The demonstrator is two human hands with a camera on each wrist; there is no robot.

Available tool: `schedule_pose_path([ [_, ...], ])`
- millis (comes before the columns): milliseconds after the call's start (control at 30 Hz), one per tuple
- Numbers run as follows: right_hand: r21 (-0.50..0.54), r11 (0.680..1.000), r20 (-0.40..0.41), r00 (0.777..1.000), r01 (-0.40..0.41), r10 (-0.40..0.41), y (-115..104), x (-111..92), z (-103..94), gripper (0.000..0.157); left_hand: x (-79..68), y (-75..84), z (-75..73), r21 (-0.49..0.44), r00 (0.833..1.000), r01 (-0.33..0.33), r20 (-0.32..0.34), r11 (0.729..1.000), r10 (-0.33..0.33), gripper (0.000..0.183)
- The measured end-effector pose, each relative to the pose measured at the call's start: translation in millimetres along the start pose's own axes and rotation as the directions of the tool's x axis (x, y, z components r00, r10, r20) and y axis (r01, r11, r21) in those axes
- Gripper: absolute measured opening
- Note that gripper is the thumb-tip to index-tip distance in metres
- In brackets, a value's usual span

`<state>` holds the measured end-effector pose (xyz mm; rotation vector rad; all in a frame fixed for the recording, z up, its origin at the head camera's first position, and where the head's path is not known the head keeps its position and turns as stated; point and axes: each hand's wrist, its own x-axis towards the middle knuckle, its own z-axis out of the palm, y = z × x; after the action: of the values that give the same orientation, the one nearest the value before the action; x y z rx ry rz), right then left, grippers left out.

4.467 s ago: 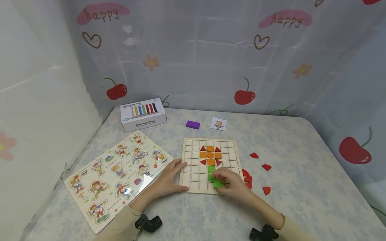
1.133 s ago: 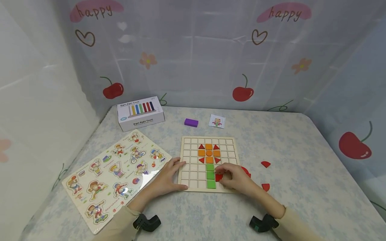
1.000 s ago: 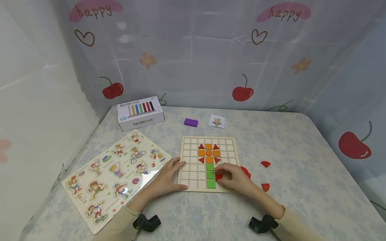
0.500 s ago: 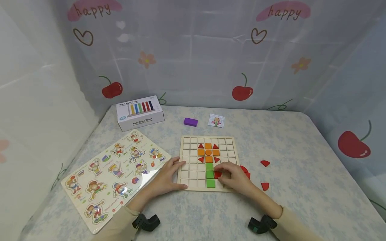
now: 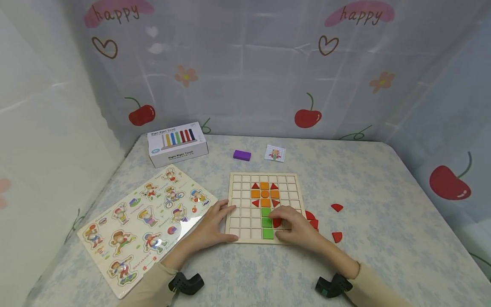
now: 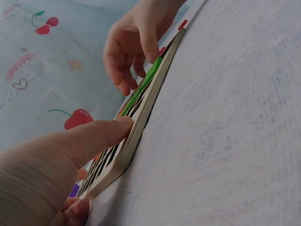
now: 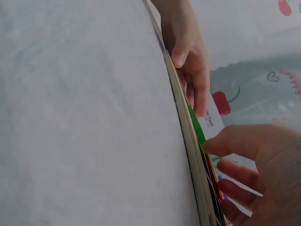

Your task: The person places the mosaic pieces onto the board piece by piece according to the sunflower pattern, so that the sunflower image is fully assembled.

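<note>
A wooden grid board [image 5: 245, 233] lies flat at the table's middle. Orange pieces and red triangles form a flower on it, with a column of three green squares [image 5: 267, 233] below. Beside the middle green square is a red piece [image 5: 276, 223], partly covered by fingers. My right hand [image 5: 297, 228] is over it, thumb and fingers spread apart and holding nothing, as the right wrist view also shows. My left hand [image 5: 211, 226] rests on the board's left side, thumb at the near corner and fingers along the edge, widely spread.
Red quarter-round pieces [image 5: 337, 207] lie right of the board, some touching its edge. A picture card [image 5: 275, 153] and purple block [image 5: 242, 155] are behind it. On the left are a large picture puzzle board [image 5: 132, 232] and a white box [image 5: 178, 145].
The green square formerly in my right hand now lies in the column. A red piece was pinched onto the board; the fingers have since spread off it. The left hand stays.
</note>
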<state>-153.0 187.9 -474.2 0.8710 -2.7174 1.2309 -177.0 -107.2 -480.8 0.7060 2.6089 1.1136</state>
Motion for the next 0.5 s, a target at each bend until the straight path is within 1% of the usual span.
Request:
schedule_pose_path([
  [67,-0.002,1.0,0.024,1.0,0.0,0.0,-1.3,-1.2,1.8,0.04,0.2,0.6,0.1,0.0,1.0,-0.009,-0.006,1.0,0.009,0.087],
  [133,-0.007,1.0,0.029,1.0,-0.002,0.002,-2.7,-1.7,3.3,0.04,0.5,0.6,0.0,0.0,1.0,-0.019,-0.013,1.0,0.019,0.087],
  [333,0.002,1.0,0.004,1.0,0.011,-0.011,-3.3,-0.7,3.3,0.039,0.7,0.3,-1.0,0.015,1.0,-0.025,-0.013,1.0,0.025,0.087],
  [500,0.051,0.999,-0.007,1.0,-0.014,0.014,0.2,0.2,-5.7,0.035,0.1,-0.1,0.2,0.014,1.0,-0.021,-0.009,1.0,0.021,0.087],
])
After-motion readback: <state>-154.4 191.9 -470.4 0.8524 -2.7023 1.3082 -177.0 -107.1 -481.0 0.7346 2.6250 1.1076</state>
